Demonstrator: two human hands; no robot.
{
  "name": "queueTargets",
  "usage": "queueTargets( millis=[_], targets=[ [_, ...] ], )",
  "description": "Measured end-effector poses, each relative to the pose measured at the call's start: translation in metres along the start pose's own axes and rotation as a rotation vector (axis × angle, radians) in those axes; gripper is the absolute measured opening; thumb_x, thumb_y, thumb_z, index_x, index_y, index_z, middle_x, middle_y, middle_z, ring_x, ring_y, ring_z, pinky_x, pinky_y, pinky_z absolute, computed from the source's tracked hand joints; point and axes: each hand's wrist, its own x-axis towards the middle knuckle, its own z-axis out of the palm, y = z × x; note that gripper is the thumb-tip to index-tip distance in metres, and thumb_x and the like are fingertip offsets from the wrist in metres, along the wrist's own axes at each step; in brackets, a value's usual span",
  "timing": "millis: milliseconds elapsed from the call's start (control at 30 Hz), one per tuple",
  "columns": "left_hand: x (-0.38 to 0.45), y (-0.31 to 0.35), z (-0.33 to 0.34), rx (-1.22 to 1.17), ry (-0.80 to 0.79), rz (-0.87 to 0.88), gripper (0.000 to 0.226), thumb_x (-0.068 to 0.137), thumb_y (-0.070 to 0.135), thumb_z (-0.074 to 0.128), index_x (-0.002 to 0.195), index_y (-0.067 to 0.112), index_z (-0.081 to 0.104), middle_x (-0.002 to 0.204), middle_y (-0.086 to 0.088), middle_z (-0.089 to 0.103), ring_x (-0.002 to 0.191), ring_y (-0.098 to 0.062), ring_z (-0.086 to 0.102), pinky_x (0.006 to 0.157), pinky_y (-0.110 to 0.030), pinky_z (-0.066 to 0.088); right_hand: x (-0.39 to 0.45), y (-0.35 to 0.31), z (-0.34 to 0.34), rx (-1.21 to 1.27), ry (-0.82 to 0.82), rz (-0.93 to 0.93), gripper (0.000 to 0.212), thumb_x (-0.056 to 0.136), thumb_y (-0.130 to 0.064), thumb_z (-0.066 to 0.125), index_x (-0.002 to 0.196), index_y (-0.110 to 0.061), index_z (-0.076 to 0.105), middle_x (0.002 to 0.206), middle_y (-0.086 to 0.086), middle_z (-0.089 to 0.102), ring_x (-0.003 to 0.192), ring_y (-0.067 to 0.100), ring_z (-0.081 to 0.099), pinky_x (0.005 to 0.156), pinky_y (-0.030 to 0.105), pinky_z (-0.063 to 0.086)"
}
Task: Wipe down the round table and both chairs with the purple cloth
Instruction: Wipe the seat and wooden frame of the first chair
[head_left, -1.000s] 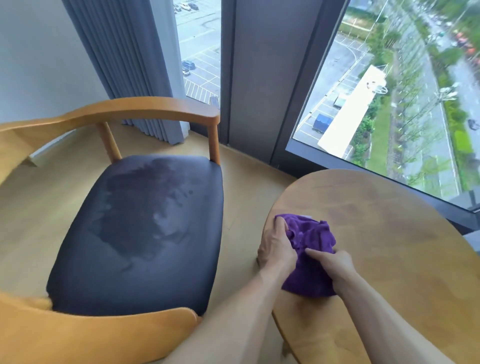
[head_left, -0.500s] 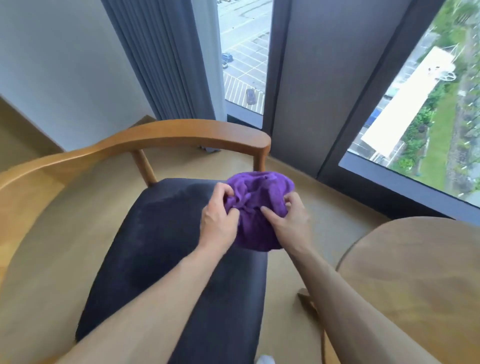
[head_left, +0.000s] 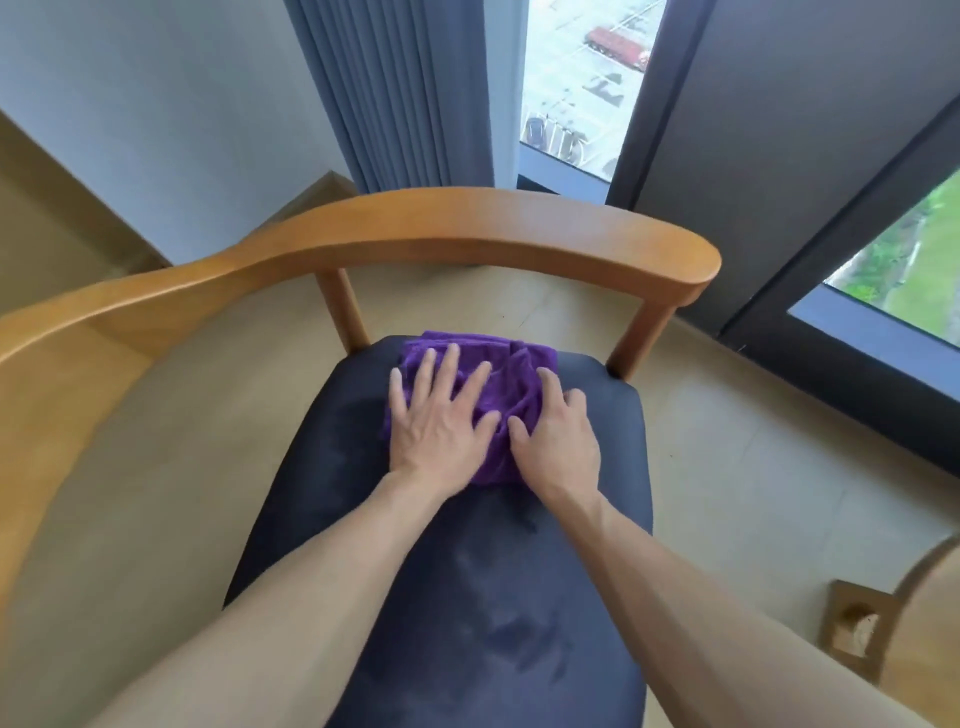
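Observation:
The purple cloth (head_left: 506, 382) lies bunched on the far part of the chair's dark seat (head_left: 467, 597). My left hand (head_left: 441, 421) presses flat on the cloth with its fingers spread and straight. My right hand (head_left: 558, 436) rests on the cloth's right side, fingers laid over it and slightly bent. The chair's curved wooden armrest (head_left: 467, 223) arches behind the cloth. Only the edge of the round table (head_left: 930, 577) shows at the far right, with its wooden leg (head_left: 857, 629) below.
A grey curtain (head_left: 395, 93) hangs behind the chair beside a tall window (head_left: 576, 78). Dark window frames (head_left: 769, 156) run along the right. Beige floor (head_left: 727, 467) lies between chair and table. A pale wall (head_left: 156, 104) stands at the left.
Both hands lifted the cloth off the round table, carried it left over the chair, and now press it down on the far part of the seat. The view swung left.

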Motion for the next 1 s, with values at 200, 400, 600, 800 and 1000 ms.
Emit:
queueTargets(
  millis=[200,400,600,800,1000],
  targets=[
    [0.014,0.023,0.024,0.006,-0.085,0.111,0.065,0.094,0.065,0.023,0.155,0.044,0.014,0.169,0.001,0.000,0.154,-0.029,-0.005,0.116,-0.067,-0.005,-0.002,0.021,0.009,0.109,0.166,0.044,0.034,0.103,-0.030,0.041,0.136,-0.027,0.047,0.123,-0.005,0.050,0.106,0.011,0.054,0.078,0.020,0.032],
    [0.031,-0.030,0.010,0.086,-0.001,0.205,0.051,0.088,0.026,0.051,0.138,0.036,0.048,0.157,-0.005,0.036,0.137,-0.033,0.035,0.104,-0.052,0.032,0.005,0.015,0.017,0.029,0.212,0.104,0.038,0.102,-0.030,0.045,0.137,-0.017,0.049,0.126,0.004,0.049,0.110,0.024,0.056,0.084,0.031,0.041],
    [0.049,-0.074,0.004,0.055,0.070,-0.150,0.052,0.080,0.029,0.060,0.132,0.030,0.055,0.146,-0.007,0.043,0.120,-0.036,0.044,0.091,-0.050,0.041,0.011,0.021,0.013,0.158,0.164,0.126,0.034,0.102,-0.023,0.045,0.134,-0.017,0.052,0.125,0.002,0.051,0.111,0.019,0.054,0.082,0.019,0.031],
    [0.092,0.006,0.003,-0.075,-0.016,-0.537,0.038,0.089,0.035,0.049,0.125,0.023,0.056,0.139,-0.019,0.042,0.127,-0.043,0.035,0.098,-0.060,0.035,0.009,0.032,0.002,0.437,0.072,0.139,0.036,0.104,-0.023,0.041,0.139,-0.021,0.049,0.114,-0.007,0.050,0.104,0.019,0.059,0.097,0.027,0.044],
    [0.082,0.120,0.006,-0.230,-0.114,0.005,0.040,0.083,0.028,0.054,0.122,0.030,0.061,0.138,-0.002,0.051,0.124,-0.034,0.041,0.099,-0.050,0.038,0.009,0.042,-0.004,0.703,0.167,0.249,0.021,0.103,-0.016,0.037,0.116,-0.015,0.054,0.105,0.010,0.061,0.094,0.026,0.056,0.095,0.052,0.046]
  ],
)
